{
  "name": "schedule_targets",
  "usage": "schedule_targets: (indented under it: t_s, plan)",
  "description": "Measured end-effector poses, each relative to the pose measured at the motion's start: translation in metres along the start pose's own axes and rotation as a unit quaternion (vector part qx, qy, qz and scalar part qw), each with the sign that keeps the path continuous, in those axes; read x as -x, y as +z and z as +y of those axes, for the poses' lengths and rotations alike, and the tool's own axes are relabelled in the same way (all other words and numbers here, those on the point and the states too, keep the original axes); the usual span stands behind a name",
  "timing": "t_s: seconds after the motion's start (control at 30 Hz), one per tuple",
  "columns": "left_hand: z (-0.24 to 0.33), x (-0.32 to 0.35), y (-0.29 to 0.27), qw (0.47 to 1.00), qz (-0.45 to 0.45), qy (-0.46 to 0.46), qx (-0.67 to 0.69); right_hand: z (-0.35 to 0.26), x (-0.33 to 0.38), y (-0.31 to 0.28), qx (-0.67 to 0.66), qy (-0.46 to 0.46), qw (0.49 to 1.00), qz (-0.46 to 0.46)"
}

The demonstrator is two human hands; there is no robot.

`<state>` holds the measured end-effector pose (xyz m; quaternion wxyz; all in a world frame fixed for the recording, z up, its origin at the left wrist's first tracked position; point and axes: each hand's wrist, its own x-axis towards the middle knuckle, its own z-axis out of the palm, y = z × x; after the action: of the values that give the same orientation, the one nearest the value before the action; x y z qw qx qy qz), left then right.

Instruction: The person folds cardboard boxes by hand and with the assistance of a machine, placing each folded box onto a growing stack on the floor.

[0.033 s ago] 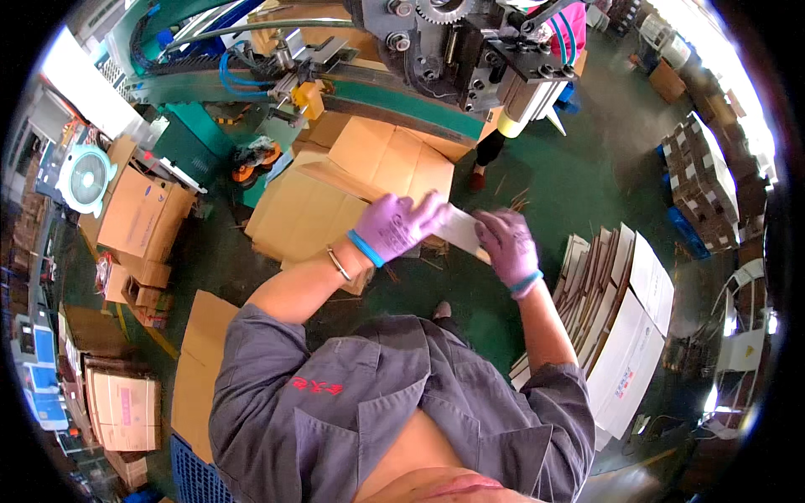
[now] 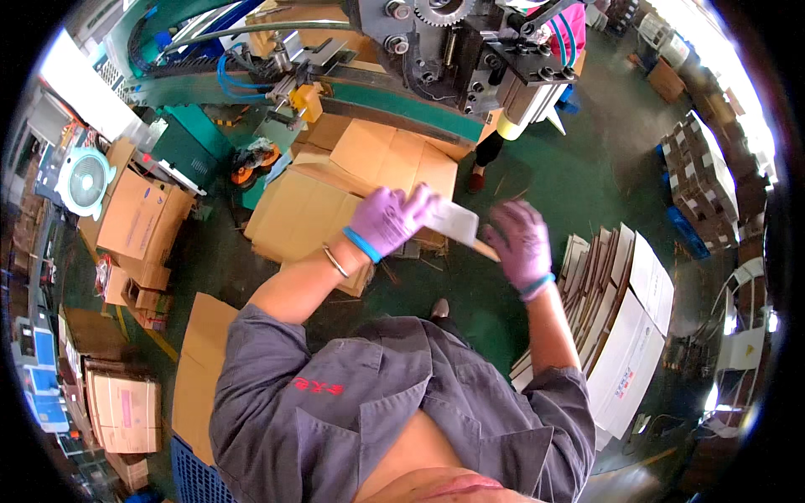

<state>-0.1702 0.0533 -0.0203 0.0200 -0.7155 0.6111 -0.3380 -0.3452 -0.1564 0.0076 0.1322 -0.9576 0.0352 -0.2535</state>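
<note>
A pale flat rectangular piece (image 2: 454, 222) is in front of me, over the floor near the boxes. A narrow brown strip (image 2: 486, 250) sticks out past its right end; I cannot tell what kind of thing the two form. My left hand (image 2: 390, 220), in a purple glove, is closed on the left end of the pale piece. My right hand (image 2: 521, 243), gloved alike, is off the pale piece, its fingers loosely curved and apart beside the tip of the brown strip. Whether it touches that tip is unclear.
Opened brown cardboard boxes (image 2: 310, 205) lie ahead, below a machine (image 2: 436, 59) with a green rail. A stack of white-faced cardboard sheets (image 2: 625, 335) leans at my right. A brown sheet (image 2: 204, 369) is by my left elbow. Past the machine a person's leg (image 2: 488, 151) shows.
My right hand has come away from the pale piece, moving slightly right, and more of that piece's right end shows. My left hand has shifted slightly left with its grip kept.
</note>
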Motion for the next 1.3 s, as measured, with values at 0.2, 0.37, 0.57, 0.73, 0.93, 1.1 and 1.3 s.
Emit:
schedule_targets:
  t_s: [0.2,0.37,0.57,0.73,0.93,1.1,1.3]
  plan:
    - [-0.051,-0.046,-0.004,0.993,0.021,-0.090,0.077,0.071,0.034,-0.048,0.024,0.119,0.988,-0.093]
    - [-0.072,-0.086,0.010,0.976,0.088,-0.194,0.039,0.113,-0.009,-0.072,-0.098,0.077,0.991,0.052]
    - [-0.082,-0.084,0.066,0.809,0.156,-0.438,0.359,0.188,-0.029,-0.040,-0.468,0.120,0.869,0.104]
    - [-0.097,-0.083,0.055,0.910,0.062,-0.346,0.221,0.254,-0.094,-0.026,-0.663,0.349,0.642,0.164]
    - [-0.136,-0.053,0.054,0.916,-0.002,-0.353,0.193,0.220,-0.147,-0.035,-0.676,0.269,0.667,0.160]
    - [-0.155,-0.046,0.068,0.921,-0.012,-0.334,0.199,0.230,-0.126,-0.025,-0.661,0.251,0.683,0.184]
    - [-0.163,-0.047,0.092,0.941,-0.003,-0.277,0.194,0.193,-0.087,-0.053,-0.602,0.292,0.716,0.196]
